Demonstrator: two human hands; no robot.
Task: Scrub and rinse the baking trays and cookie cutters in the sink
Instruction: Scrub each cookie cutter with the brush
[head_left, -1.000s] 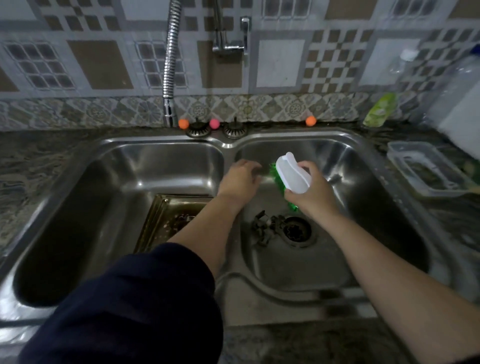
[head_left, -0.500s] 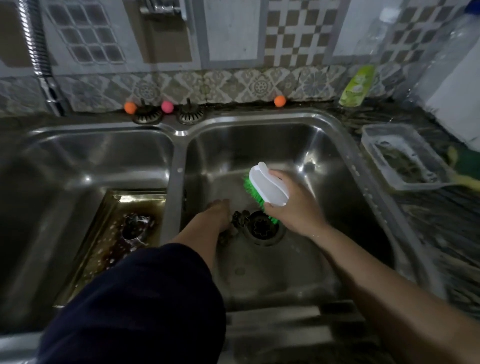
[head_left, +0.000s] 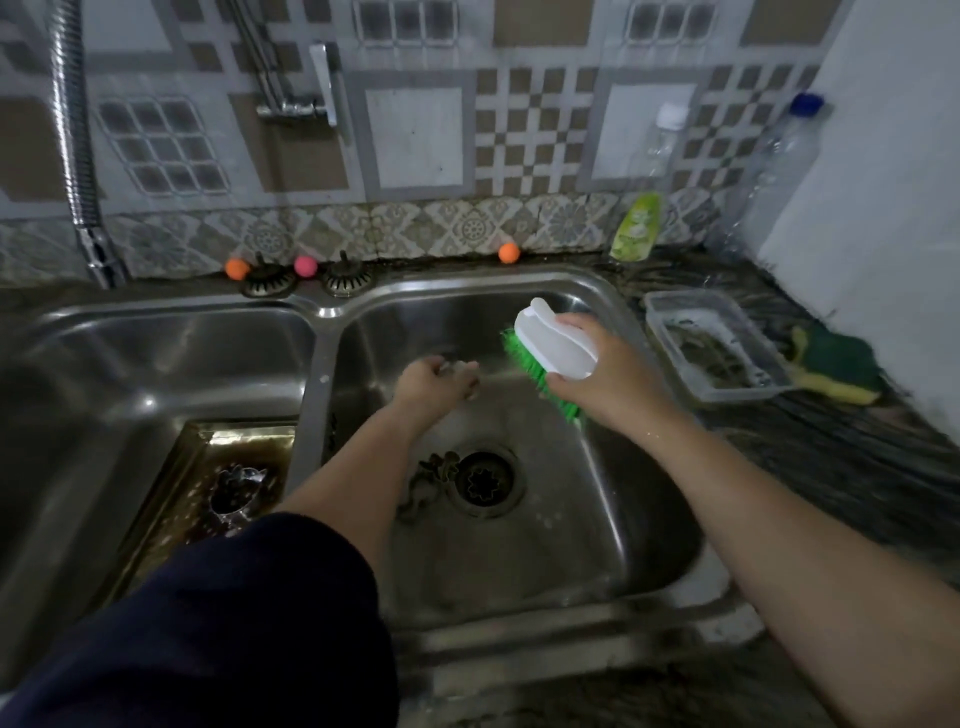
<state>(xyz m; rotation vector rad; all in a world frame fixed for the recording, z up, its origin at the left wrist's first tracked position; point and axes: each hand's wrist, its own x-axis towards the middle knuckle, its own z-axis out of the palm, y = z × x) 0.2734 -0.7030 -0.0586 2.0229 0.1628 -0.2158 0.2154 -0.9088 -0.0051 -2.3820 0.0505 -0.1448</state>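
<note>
Left basin (head_left: 130, 374): baking tray (head_left: 208, 483) with a cookie cutter (head_left: 236, 488) in it | right basin (head_left: 597, 519): cookie cutters (head_left: 434, 475) by the drain | left hand (head_left: 434, 382) curled round something small, blurred | right hand (head_left: 605, 382) grips scrub brush (head_left: 553, 348), bristles down-left

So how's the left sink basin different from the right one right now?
The left basin holds a grimy baking tray with a cutter in it; the right basin has cookie cutters beside its open drain. Both hands work over the right basin, none over the left. Both are stainless steel.
</note>
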